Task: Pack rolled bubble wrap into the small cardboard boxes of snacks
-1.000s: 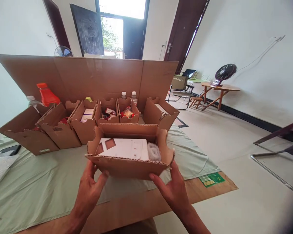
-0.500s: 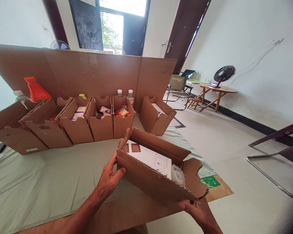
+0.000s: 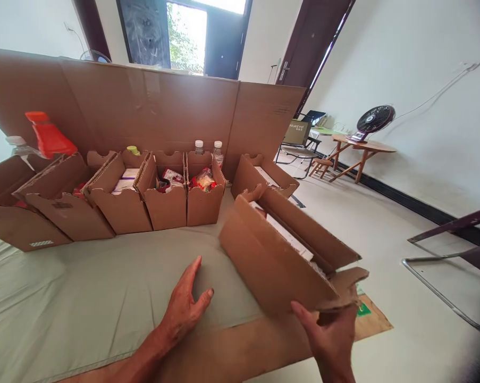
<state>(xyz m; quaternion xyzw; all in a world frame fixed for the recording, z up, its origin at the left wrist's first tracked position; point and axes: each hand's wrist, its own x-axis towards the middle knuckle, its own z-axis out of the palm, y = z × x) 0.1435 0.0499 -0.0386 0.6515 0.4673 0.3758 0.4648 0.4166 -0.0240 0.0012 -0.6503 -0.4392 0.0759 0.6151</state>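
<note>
A long cardboard box (image 3: 275,260) stands at the right of the cloth-covered table, turned at an angle, with a white carton (image 3: 289,239) inside it. My right hand (image 3: 329,332) grips the near end of this box, its thumb on the side wall and the other fingers mostly hidden behind the end. My left hand (image 3: 190,300) is held over the cloth (image 3: 144,276), apart from the box, with thumb and fingers spread and nothing in them. Just beyond the held box is another cardboard box (image 3: 263,173) with white contents.
Several cardboard boxes (image 3: 166,207) line the back left, holding packets and cartons. An orange-red bottle (image 3: 52,138) and clear bottles (image 3: 218,154) stand by them. A tall cardboard panel (image 3: 184,111) rises behind. Off the table are a fan (image 3: 375,119) and a folding chair (image 3: 297,138).
The held box has moved right and away from me toward the box at the back right. My left hand has let go of it; my right hand keeps its grip.
</note>
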